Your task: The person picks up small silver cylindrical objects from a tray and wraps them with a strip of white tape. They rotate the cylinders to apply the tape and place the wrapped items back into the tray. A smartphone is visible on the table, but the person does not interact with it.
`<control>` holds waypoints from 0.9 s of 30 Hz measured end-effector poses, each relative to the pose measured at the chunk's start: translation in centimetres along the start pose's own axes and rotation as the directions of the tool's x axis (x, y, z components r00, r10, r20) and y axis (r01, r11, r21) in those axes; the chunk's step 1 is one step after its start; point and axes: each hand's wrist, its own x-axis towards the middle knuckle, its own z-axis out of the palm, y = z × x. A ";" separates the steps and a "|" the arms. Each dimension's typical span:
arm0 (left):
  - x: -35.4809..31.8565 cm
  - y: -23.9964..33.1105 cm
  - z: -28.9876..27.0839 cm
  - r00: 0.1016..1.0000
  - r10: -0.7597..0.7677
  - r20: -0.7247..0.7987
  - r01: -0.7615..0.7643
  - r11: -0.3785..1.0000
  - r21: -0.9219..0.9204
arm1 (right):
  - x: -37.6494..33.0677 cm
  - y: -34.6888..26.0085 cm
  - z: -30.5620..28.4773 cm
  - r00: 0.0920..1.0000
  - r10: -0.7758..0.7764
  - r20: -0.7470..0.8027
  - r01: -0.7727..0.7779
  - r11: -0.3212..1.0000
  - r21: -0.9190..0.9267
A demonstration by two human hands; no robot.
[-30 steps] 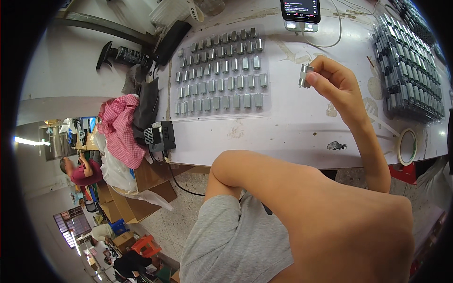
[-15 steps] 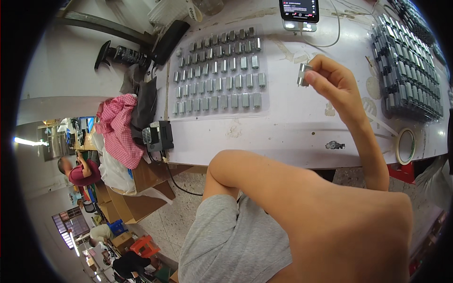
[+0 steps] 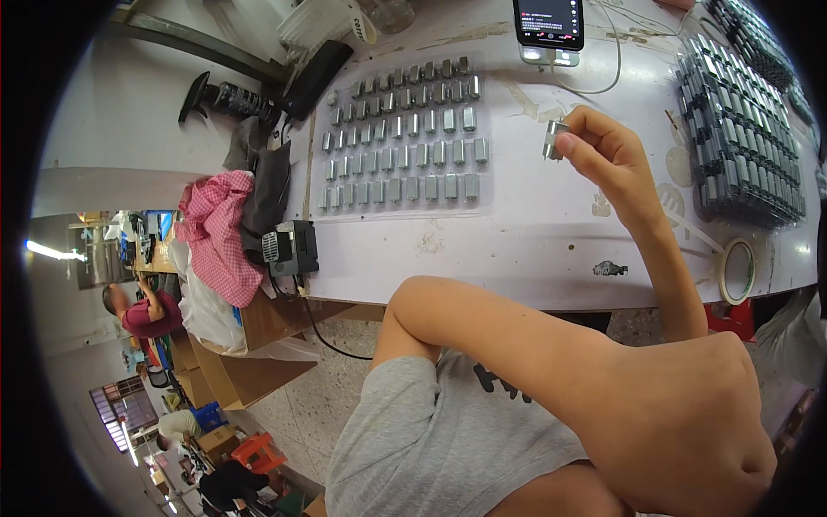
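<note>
Above the table, my right hand pinches a small silver motor between thumb and fingertips, tilted a little off upright. Left of it, a clear plastic tray holds several rows of similar silver motors. My left arm bends at the elbow, and its forearm crosses in front of my grey shirt. Very large and close at the lower right is my left hand; its fingers are hidden, so whether it holds anything does not show.
A lit phone on a stand and a white cable lie at the back. Stacked trays of motors and a tape roll are at right. At left are a black box device, checked cloth and spray bottle. Other people work far left.
My left hand has shifted right and slightly down, uncovering dark print on the shirt. My right hand still pinches the motor and has barely moved.
</note>
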 end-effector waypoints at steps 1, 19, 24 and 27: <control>-0.1 0.0 0.1 1.000 0.000 -0.007 0.000 1.000 -0.002 | 0.0 -0.1 0.1 1.000 -0.008 0.005 0.008 1.000 -0.002; 0.2 -0.3 1.0 0.999 -0.011 -0.045 0.002 0.981 -0.193 | -0.2 0.0 0.1 1.000 0.016 -0.003 -0.016 1.000 -0.009; 0.4 -0.3 1.2 0.999 -0.024 -0.043 0.013 0.972 -0.234 | -0.2 0.1 0.0 1.000 0.014 0.011 -0.014 1.000 0.005; 0.4 -0.3 1.2 0.998 -0.040 -0.043 0.027 0.966 -0.258 | -0.2 0.0 0.0 1.000 0.001 0.011 -0.001 1.000 0.006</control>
